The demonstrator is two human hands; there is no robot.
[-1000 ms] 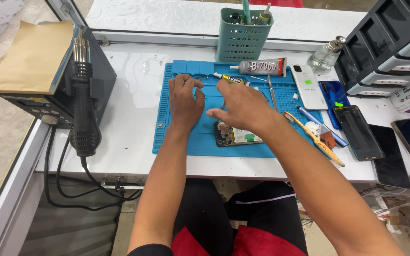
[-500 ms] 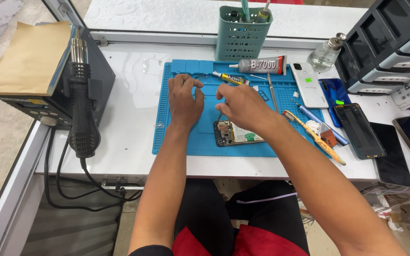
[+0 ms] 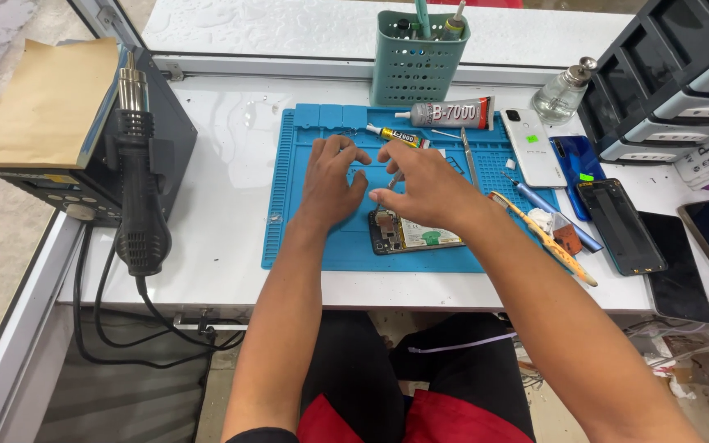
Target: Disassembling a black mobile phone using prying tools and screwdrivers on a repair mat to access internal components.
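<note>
Since the earlier frame both hands had lifted slightly off the opened phone [image 3: 410, 233], which lay on the blue mat [image 3: 313, 238] just below them. The left hand [image 3: 331, 182] rested on the mat, fingers loosely spread, holding nothing. The right hand [image 3: 422, 182] pinched thin tweezers [image 3: 395, 177]. Behind, a green basket [image 3: 420, 61] held upright tools.

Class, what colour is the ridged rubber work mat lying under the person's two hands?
Blue: the ridged rubber work mat, clearest in the head view.
</note>
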